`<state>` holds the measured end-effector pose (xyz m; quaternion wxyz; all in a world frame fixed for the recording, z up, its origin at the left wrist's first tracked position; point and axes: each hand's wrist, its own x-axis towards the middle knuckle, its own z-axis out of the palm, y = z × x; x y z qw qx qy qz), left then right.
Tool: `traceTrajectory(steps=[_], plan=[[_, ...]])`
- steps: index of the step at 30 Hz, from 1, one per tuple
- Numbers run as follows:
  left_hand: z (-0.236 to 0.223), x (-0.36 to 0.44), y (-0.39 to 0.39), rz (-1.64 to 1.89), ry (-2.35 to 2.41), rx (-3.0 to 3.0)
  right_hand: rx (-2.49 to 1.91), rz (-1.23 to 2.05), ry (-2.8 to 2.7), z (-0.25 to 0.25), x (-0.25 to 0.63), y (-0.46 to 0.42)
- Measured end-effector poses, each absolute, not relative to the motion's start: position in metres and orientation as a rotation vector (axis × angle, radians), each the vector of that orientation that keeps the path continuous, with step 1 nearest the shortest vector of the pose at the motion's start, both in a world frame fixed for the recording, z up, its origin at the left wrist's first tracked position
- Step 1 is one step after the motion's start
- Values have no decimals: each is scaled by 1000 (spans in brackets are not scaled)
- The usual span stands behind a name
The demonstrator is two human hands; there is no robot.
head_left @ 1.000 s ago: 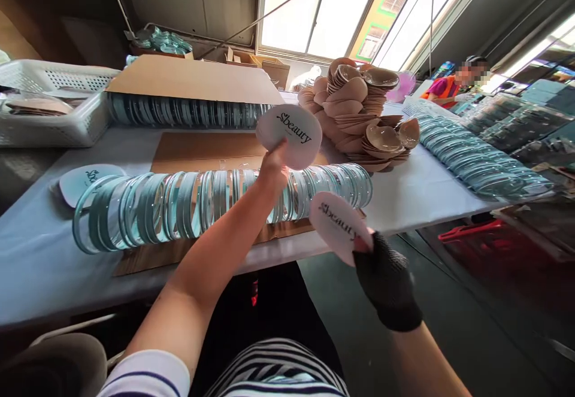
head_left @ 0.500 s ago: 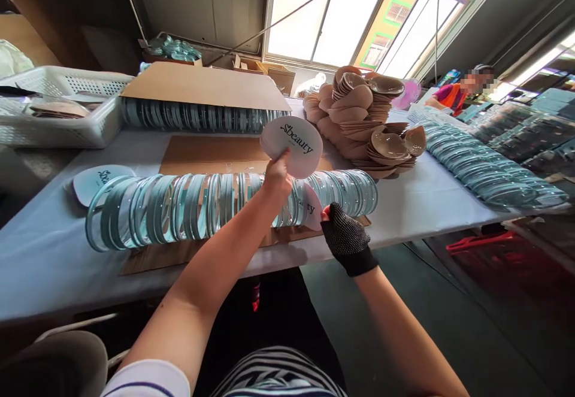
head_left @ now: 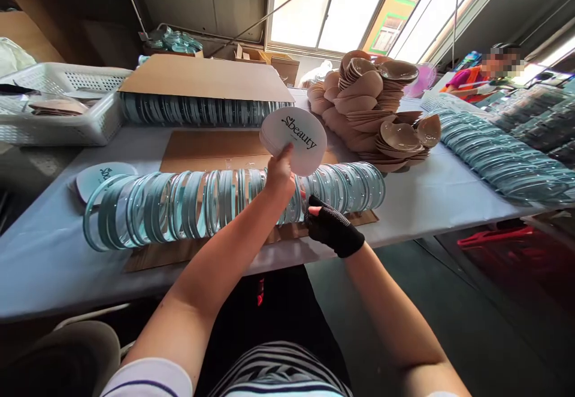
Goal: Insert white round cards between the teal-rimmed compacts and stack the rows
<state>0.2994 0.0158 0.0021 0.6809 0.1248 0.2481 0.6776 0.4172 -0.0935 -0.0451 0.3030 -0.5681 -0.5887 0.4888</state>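
My left hand (head_left: 279, 175) grips a stack of white oval cards (head_left: 294, 142) printed "Sbeauty", thumb on the top card. It is above a long row of clear round plastic cases (head_left: 191, 205) standing on edge. My right hand (head_left: 330, 226), in a black dotted fingerless glove, is at the near side of this row, just below my left hand. Its thumb stands apart from the fingers and no card shows in it; some fingertips are partly hidden. More printed white cards (head_left: 90, 181) lie at the row's left end.
Cardboard (head_left: 202, 145) lies under the row. Behind are a cardboard-covered row of cases (head_left: 202, 109), a white basket (head_left: 58, 127) and a heap of beige cup-shaped pieces (head_left: 359, 94). More clear plastic pieces (head_left: 507, 157) are stacked at right. A person in an orange vest (head_left: 474, 79) is farther back.
My right hand has moved left and slightly up, closer to my left hand. The card it held against the row is no longer seen in it. The left hand still holds the stack.
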Motion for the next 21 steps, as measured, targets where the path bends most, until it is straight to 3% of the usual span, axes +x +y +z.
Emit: traceTrajectory(steps=[2,5,7,11,14,18,21], plan=[[1,302,11,1562,555,316,-1341,1471,-1401,-44,423,-90],[0,308,3,1632,591,355,-1462,1442,-1482,-34,440,-81],[-2,312,0,1647,619,383,-1652,1226,-1580,-27,454,-74],[-5,316,5,1642,621,429,-1865,405,-1933,-21,464,-74],[-3,315,9,1670,614,375,-1760,246,-2145,-24,452,-84],[6,301,3,1657,524,321,-1768,-167,-1704,-26,466,-72],[15,258,-7,1735,457,472,-1719,-277,-1323,-26,519,-35]])
